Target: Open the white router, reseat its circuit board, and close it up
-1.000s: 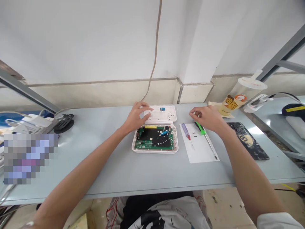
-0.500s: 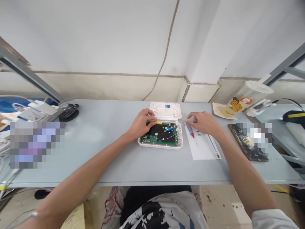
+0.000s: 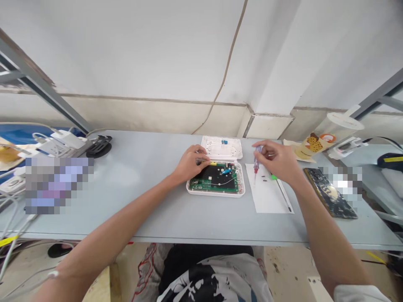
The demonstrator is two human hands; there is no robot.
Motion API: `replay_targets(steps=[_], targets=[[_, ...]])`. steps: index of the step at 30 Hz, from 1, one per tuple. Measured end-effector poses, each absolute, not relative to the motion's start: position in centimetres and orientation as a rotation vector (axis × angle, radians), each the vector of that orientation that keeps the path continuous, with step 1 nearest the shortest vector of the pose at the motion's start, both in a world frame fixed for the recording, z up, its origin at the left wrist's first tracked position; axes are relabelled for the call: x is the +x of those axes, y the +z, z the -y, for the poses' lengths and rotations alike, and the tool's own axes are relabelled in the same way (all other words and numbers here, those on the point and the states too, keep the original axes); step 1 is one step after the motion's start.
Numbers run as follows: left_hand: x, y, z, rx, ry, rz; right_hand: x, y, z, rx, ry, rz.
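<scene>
An opened white device lies mid-table: its base (image 3: pixel 242 193) holds a green circuit board (image 3: pixel 215 178), and the white lid (image 3: pixel 222 147) lies behind it. My left hand (image 3: pixel 189 162) rests curled on the base's far left corner, fingers touching the board's edge. My right hand (image 3: pixel 277 159) pinches a small purple-handled screwdriver (image 3: pixel 256 161) and holds it upright, tip down over a white paper sheet (image 3: pixel 269 197). A green-handled screwdriver (image 3: pixel 281 191) and a few small dark screws (image 3: pixel 263 180) lie on that sheet.
A dark patterned mat (image 3: pixel 329 191) lies right of the paper. A drink cup (image 3: pixel 333 128) and a paper bag with a cartoon print (image 3: pixel 310 144) stand at the back right. Chargers and cables (image 3: pixel 59 142) crowd the left end. A cable (image 3: pixel 226 71) runs down the wall.
My right hand picked the purple screwdriver up off the paper and raised it upright. My left hand came down from the lid onto the base's corner. The view drifted to the left.
</scene>
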State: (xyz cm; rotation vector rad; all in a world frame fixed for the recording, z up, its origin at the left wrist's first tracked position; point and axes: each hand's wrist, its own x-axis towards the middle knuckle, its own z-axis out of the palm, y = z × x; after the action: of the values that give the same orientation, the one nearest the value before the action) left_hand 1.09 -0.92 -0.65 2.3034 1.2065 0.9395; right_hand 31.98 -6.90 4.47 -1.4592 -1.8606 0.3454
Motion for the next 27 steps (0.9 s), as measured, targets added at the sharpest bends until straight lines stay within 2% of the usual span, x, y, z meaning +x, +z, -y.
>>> replay_targets(steps=[2, 6, 9, 14, 22, 24, 27], targets=[[1.1, -0.6, 0.9, 2.289, 0.951, -1.221, 30.3, 5.2, 9.2, -1.222, 0.368, 1.716], [1.2, -0.8, 0.9, 2.299, 0.953, -1.224, 26.3, 4.4, 13.4, -0.853, 0.068, 1.859], [1.3, -0.9, 0.9, 2.308, 0.972, -1.224, 24.8, 3.2, 14.5, -0.717, -0.024, 1.923], [1.4, -1.0, 0.9, 2.308, 0.986, -1.226, 25.0, 2.7, 14.3, -0.658, 0.000, 1.921], [1.6, -1.0, 1.2, 2.257, 1.005, -1.256, 24.8, 2.0, 15.1, -0.667, 0.329, 2.143], [1.9, -0.9, 1.3, 2.238, 1.012, -1.276, 24.4, 1.5, 15.6, -0.658, 0.282, 2.140], [2.2, -0.6, 1.4, 2.213, 1.005, -1.310, 23.7, 0.5, 16.4, -0.640, 0.017, 2.091]])
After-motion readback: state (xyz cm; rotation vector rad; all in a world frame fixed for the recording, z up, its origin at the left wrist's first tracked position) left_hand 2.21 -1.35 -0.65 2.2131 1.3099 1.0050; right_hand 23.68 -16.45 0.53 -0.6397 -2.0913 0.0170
